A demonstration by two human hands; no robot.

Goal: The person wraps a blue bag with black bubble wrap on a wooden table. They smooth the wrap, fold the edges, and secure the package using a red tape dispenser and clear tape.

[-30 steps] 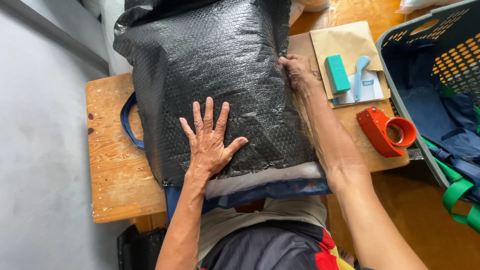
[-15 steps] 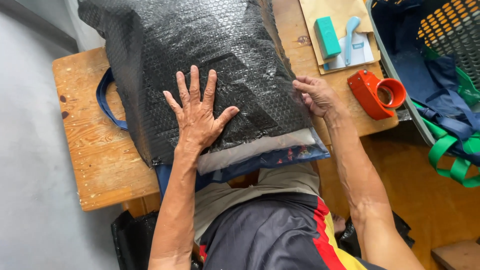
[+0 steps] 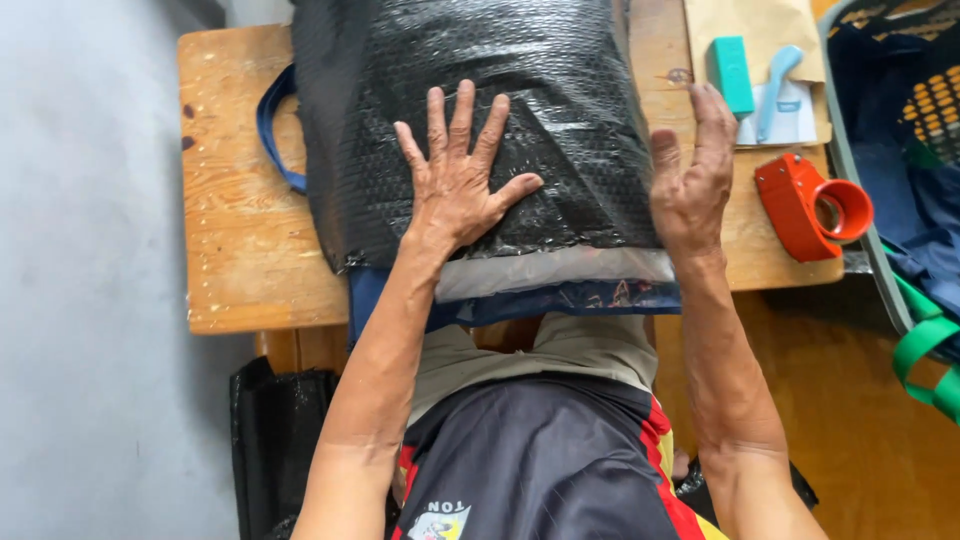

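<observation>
A large black bubble-wrap mailer (image 3: 470, 90) lies on a small wooden table (image 3: 240, 250), covering a dark blue bag whose strap (image 3: 272, 130) sticks out at the left. My left hand (image 3: 462, 170) presses flat on the mailer with fingers spread. My right hand (image 3: 690, 175) stands on edge against the mailer's right side, fingers straight, holding nothing. The mailer's clear flap (image 3: 560, 272) and a strip of blue fabric (image 3: 520, 300) hang over the near table edge.
A red tape dispenser (image 3: 805, 205) rests at the table's right end. Behind it lie a tan envelope (image 3: 750, 25), a teal block (image 3: 730, 70) and a light blue tool (image 3: 775, 85). A grey basket (image 3: 900, 120) of blue cloth stands at right. A black bag (image 3: 275, 430) sits on the floor.
My right hand slid down the mailer's right edge toward me and now stands upright beside it. My left hand stays flat on the mailer. The view shifted closer.
</observation>
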